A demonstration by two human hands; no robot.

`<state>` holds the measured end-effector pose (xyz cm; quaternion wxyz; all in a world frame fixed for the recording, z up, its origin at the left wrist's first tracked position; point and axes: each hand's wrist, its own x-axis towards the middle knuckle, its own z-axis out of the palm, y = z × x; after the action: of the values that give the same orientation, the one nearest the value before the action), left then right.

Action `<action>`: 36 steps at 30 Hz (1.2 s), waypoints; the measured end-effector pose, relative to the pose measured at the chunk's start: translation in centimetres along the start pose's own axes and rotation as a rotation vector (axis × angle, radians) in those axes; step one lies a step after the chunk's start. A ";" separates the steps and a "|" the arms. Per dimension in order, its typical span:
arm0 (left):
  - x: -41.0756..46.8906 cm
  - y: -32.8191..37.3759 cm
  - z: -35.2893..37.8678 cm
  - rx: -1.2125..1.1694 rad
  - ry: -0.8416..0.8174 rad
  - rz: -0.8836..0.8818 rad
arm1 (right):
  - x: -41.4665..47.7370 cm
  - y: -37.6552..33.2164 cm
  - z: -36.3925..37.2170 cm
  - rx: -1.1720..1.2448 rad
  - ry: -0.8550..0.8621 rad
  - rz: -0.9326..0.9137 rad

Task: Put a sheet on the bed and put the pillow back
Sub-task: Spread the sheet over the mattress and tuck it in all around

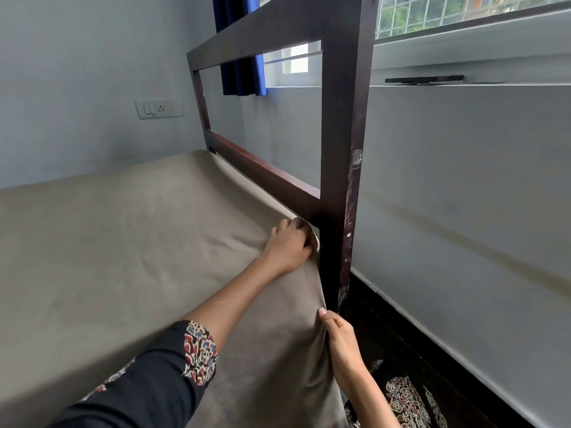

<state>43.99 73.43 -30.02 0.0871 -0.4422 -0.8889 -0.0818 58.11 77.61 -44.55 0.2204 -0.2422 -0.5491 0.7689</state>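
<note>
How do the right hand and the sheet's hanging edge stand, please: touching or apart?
Touching. The head view shows the right hand pinching the sheet at its hanging edge, beside the bedpost.

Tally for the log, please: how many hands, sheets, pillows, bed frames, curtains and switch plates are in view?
Sheets: 1, grey-brown sheet
Hands: 2, left hand and right hand, both gripping the sheet
Pillows: 0 in view
Bed frames: 1, dark wooden bed frame
Curtains: 1, blue curtain
Switch plates: 1, switch plate
Total: 6

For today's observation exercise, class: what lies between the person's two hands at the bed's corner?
In the head view, only the sheet runs between the left hand and right hand, beside the bedpost.
</note>
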 end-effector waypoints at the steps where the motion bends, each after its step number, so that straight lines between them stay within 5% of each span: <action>1: -0.5 0.3 0.4 -0.003 0.104 -0.006 | 0.1 0.3 0.0 -0.067 0.035 -0.027; 4: -3.9 1.9 1.7 -0.141 0.632 0.063 | 0.6 0.5 0.5 -0.280 0.139 -0.098; 6: -8.4 3.6 4.2 -0.318 0.788 0.114 | 0.9 0.6 1.0 -0.433 0.205 -0.109; 12: -13.4 3.0 12.3 -0.935 0.271 -0.252 | 0.2 0.5 2.3 -0.873 0.329 -0.058; 19: -10.3 1.0 14.9 -0.709 -0.213 -0.143 | -0.6 2.4 -0.8 -1.159 0.267 -0.021; 24: -10.1 1.2 16.6 -0.596 -0.236 -0.038 | -1.3 3.4 -2.6 -1.119 0.226 -0.304; 28: -10.8 1.4 17.5 -0.573 -0.141 -0.027 | -0.2 3.1 -3.0 -1.064 0.167 -0.332; 32: -12.1 1.8 17.0 -0.970 0.150 -0.338 | 0.3 2.9 -3.0 -0.887 0.260 -0.149; 36: -12.7 2.5 15.6 -1.349 0.227 -0.550 | 0.5 3.5 -1.3 -0.800 0.150 -0.073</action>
<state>52.26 68.56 -47.87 -0.1360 -0.1494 -0.7096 -0.6751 58.26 77.80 -48.35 0.1756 -0.3445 -0.7954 0.4667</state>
